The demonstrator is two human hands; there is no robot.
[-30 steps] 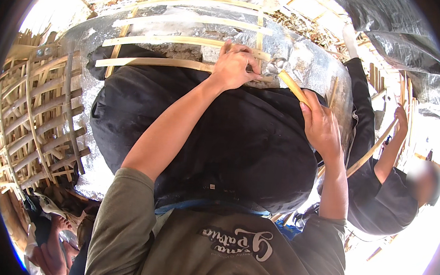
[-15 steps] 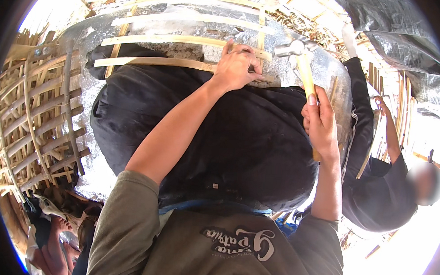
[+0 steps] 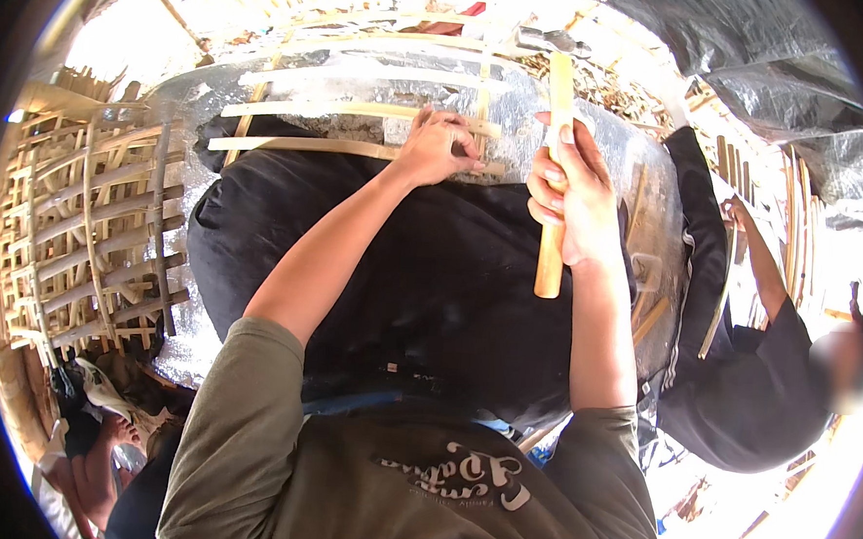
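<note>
Just past the black-clad lap (image 3: pixel 421 279), the left hand (image 3: pixel 435 151) curls on the wooden strips (image 3: pixel 301 147), any pinch unclear, while the right hand (image 3: pixel 578 184) grips a hammer (image 3: pixel 560 91) beside it, so a mis-aimed blow could bruise fingers.

Whatever the left hand (image 3: pixel 438 151) may be pinching is too small to tell, and that hand hides a stretch of the slat (image 3: pixel 306 147) behind it. The fingers of the right hand (image 3: pixel 575 184) cover the middle of the hammer's handle (image 3: pixel 560 91); beyond them, the hammer head (image 3: pixel 553 44) blurs into glare. Well right of the right hand, a co-worker's head (image 3: pixel 844 364) is blurred out. Far left of the left hand, the lattice (image 3: pixel 102 233) fades into the dark rim, while below, another person (image 3: pixel 84 481) is partly cut off.
</note>
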